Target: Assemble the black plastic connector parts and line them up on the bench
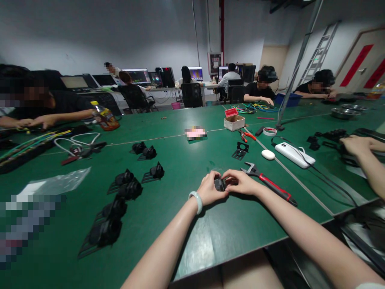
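Observation:
A small black plastic part (220, 184) is held just above the green table (198, 241), near its front edge. My left hand (210, 188), with a pale bangle (197, 201) at the wrist, is closed around its left side. From the right, the fingers of my right hand (240, 183) grip the same part; its lower side is hidden by the fingers. Beside my right hand lies an adjustable wrench (270, 185) with a red and black handle. A flat black bracket (241, 150) rests beyond my hands. Several black assemblies (129, 188) stand in groups to the left.
Orange-handled pliers (248, 135), a small box (234, 122), a tape roll (270, 131), a white oval object (268, 155) and a white power bank (294, 155) lie at right. A clear plastic bag (60, 182) is at left. Other people work around the table; a metal pole (293, 80) rises at right.

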A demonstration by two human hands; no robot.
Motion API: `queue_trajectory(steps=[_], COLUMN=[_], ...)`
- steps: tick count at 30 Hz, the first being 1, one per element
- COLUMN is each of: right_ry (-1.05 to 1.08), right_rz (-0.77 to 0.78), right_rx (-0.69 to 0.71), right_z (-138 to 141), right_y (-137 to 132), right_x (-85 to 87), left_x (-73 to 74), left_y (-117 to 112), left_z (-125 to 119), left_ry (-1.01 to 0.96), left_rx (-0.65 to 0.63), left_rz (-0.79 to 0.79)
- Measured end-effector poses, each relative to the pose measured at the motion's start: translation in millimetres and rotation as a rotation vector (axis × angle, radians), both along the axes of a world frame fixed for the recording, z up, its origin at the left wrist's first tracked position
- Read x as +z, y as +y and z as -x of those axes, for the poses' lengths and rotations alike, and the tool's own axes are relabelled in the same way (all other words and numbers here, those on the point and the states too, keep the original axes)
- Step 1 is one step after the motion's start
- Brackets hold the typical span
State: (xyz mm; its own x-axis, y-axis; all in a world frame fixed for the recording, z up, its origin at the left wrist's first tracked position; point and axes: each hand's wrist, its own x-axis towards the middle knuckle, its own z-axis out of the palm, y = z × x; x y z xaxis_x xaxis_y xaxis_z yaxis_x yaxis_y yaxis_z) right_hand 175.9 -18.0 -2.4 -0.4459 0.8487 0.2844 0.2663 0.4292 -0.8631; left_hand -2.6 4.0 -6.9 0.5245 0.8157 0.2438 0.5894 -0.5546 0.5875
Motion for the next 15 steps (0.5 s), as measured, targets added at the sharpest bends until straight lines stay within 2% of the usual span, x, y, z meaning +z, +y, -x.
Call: queue_trajectory(steps=[6, 15], right_ry=[-0.017, -0.009], right_rz=[0.005, 0.021], right_rx=[0.008, 0.006], right_z=[-2.0, -4.1], right_y=[-2.1, 0.1], right_x=[4.2, 0.9], left_x=[4.6, 6.6], left_y=[-2.7, -4.5], left_z=[-1.6, -3.4], left_ry=[-0.001, -0.017], left_rx=[-0.012, 0.003], left_rz=[0.02, 0.035])
